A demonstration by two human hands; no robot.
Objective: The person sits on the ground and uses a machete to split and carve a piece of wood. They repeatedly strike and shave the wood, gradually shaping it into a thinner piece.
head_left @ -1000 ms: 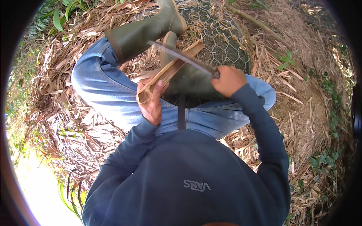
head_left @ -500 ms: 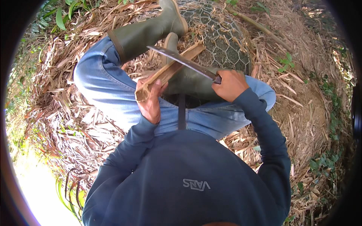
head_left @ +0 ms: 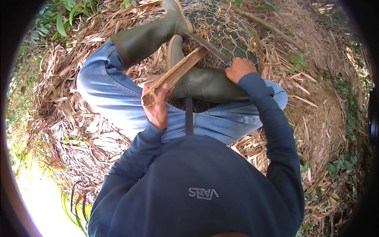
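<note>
My left hand grips the near end of a split piece of bamboo, thumb on top. The tan, trough-like piece slants away to the right, over my boot. My right hand is closed round the handle of a machete, most of the handle hidden in the fist. Its long dark blade points away and to the left, close to the bamboo's far end; whether they touch I cannot tell. Under the bamboo lies my green rubber boot, and the other boot stretches out to the far left.
Beyond the boots is a mound covered with hexagonal wire mesh, with shavings on it. Dry leaves and strips cover the ground around my legs. A long pole lies at the far right. Green plants grow at the far left.
The machete and my right hand have moved away from me, taking the blade from across the bamboo's middle to near its far end. My left hand has stayed about in place.
</note>
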